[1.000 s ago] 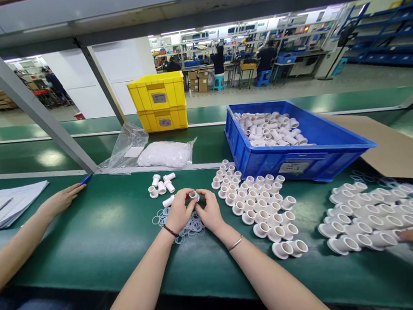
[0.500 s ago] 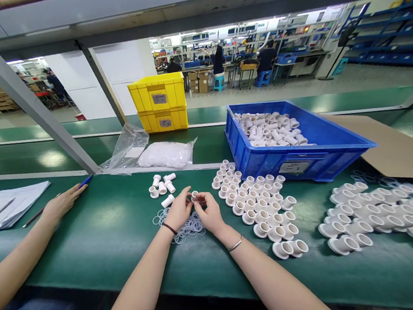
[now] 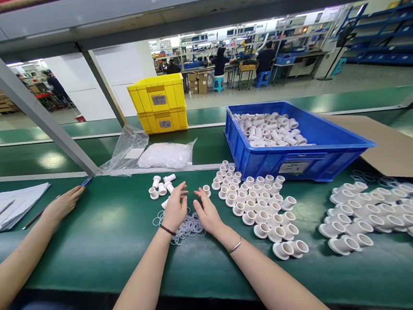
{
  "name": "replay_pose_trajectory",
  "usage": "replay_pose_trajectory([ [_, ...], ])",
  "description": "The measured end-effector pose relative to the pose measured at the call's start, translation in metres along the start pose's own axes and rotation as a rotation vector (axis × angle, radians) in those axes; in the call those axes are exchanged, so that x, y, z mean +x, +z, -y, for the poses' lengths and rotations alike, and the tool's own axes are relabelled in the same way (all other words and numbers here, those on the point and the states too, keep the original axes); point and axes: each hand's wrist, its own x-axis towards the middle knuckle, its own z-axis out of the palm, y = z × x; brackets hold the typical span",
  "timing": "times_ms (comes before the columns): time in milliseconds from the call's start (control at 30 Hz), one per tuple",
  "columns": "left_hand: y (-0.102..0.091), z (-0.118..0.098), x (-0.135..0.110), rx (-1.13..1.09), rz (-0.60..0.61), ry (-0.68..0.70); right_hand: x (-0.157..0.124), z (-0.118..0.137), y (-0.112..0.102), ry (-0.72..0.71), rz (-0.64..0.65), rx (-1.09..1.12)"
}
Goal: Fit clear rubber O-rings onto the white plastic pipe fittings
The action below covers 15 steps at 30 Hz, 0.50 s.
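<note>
My left hand (image 3: 174, 205) hovers open over a loose heap of clear rubber rings (image 3: 188, 229) on the green bench, its fingertips close to a small group of white plastic fittings (image 3: 161, 185). My right hand (image 3: 206, 213) is open beside it, fingers stretched toward a single white fitting (image 3: 206, 190) standing on the bench just beyond the fingertips. Neither hand holds anything. To the right, several white fittings (image 3: 260, 208) stand in close rows.
A blue bin (image 3: 336, 148) of white fittings sits behind the rows. Another batch of fittings (image 3: 374, 215) lies at right beside a cardboard sheet (image 3: 394, 148). Yellow crates (image 3: 158, 103) and plastic bags (image 3: 165, 154) stand behind. Another person's hand (image 3: 62, 204) rests at left near papers (image 3: 8, 203).
My hands held a white fitting together; the fitting now stands on the bench and both hands have opened. The other person's hand at the right edge has gone from view.
</note>
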Motion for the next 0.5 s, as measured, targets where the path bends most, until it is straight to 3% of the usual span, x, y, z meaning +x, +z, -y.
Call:
replay_pose_trajectory([
  [100,-0.016,0.000,0.006,0.142,-0.144,-0.013,0.000,-0.004,0.000,0.025,-0.042,-0.048],
  [200,-0.035,0.006,0.012,0.233,-0.192,-0.118,0.000,-0.004,-0.001,0.036,-0.104,-0.062],
  [333,-0.051,0.014,0.014,0.360,-0.118,-0.233,0.001,-0.005,-0.001,0.008,-0.103,-0.096],
  [500,-0.049,0.014,0.008,0.582,0.049,-0.262,0.000,-0.004,0.000,-0.134,0.070,-0.218],
])
